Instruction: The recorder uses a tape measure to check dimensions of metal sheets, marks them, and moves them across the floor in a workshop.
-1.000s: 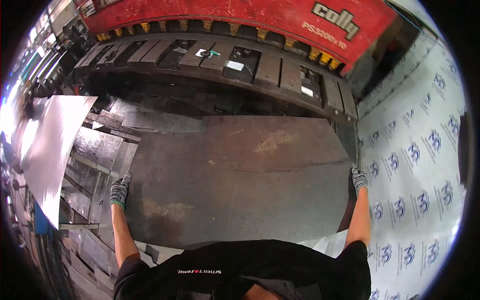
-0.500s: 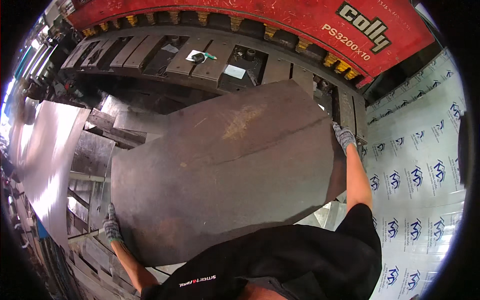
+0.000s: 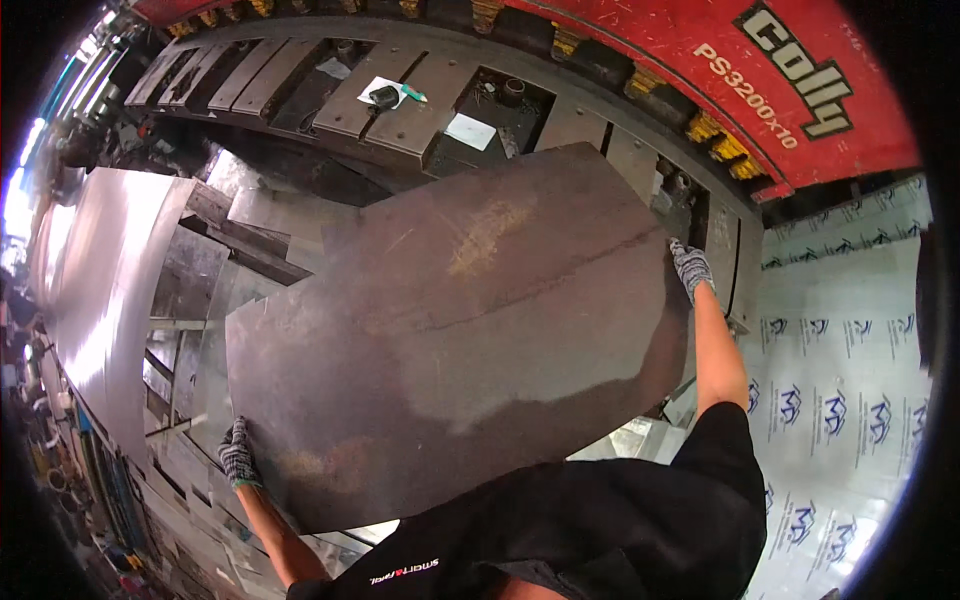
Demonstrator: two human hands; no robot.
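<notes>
A large dark metal sheet [image 3: 450, 340] with a rusty patch spans the space in front of me, tilted, its far corner over the edge of the machine bed. My left hand [image 3: 239, 455], in a grey knit glove, grips the sheet's left edge near my body. On the right edge, farther away, my gloved right hand [image 3: 691, 270] is closed around the border. The fingers under the sheet are hidden on both sides.
Ahead lies the slotted steel bed [image 3: 400, 125] of a red shearing machine [image 3: 690, 50], with a white paper [image 3: 470, 131] and a dark object [image 3: 384, 97] on it. Shiny sheets [image 3: 110, 270] lie on the left. A printed film-covered sheet surface [image 3: 840, 400] stands on the right.
The machine and its bed appear shifted and larger in the view as my head moves. The sheet stays between my hands, its far corner now slightly farther over the bed.
</notes>
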